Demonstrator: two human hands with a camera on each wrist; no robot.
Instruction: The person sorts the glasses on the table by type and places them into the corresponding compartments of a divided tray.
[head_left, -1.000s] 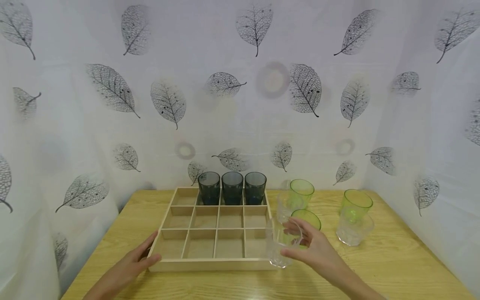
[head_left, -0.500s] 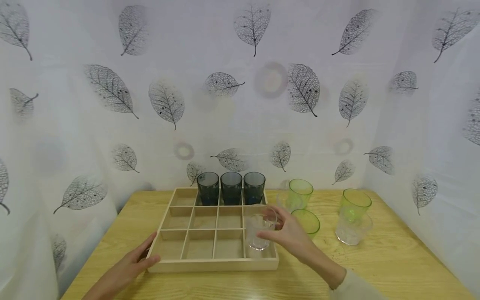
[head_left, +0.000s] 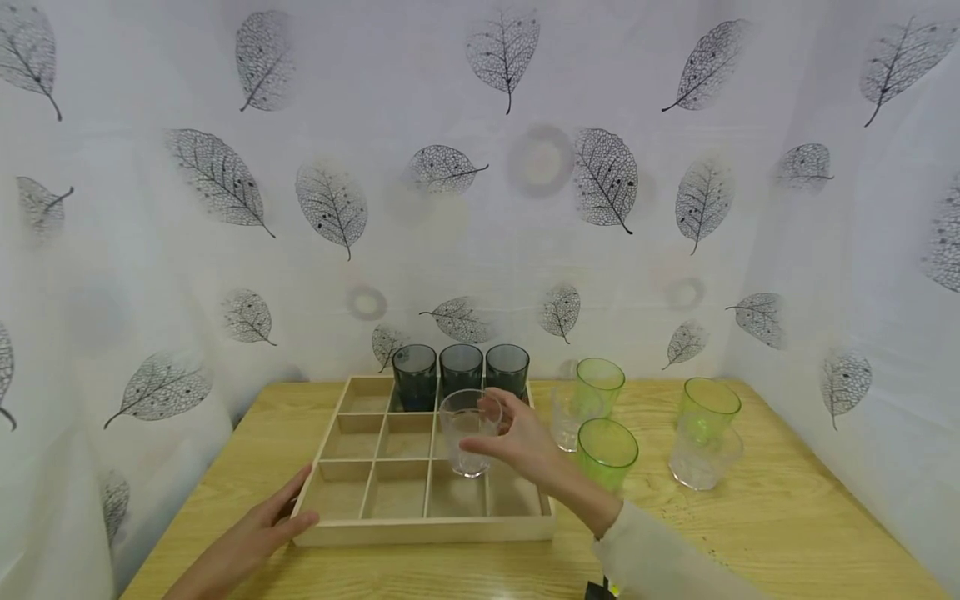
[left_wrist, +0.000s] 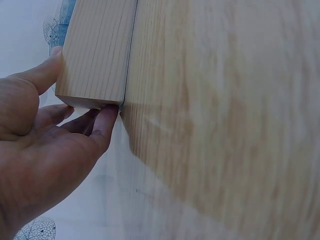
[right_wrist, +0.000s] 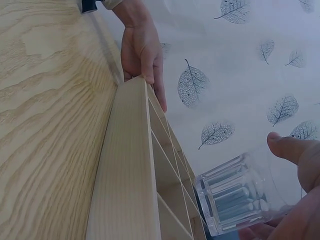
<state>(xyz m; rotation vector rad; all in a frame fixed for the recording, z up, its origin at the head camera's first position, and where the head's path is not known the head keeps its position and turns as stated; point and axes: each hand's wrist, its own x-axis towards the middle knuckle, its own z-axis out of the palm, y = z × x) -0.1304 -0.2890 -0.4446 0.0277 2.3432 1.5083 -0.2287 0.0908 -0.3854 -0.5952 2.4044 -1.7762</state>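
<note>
The right hand is gripping a clear round tumbler over a pale rectangular wooden tray.
At eight o'clock, the left hand is grasping the tray's corner.

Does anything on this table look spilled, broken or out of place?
Tray and glasses look intact. Only tiny dark specks on the table, in front of the rightmost clear glass, seem odd; their cause is unclear.

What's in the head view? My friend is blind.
A right hand holds a clear glass over a divided wooden tray, the left hand gripping its corner. Three dark glasses stand in its back row, green glasses and clear tumblers beside it.
</note>
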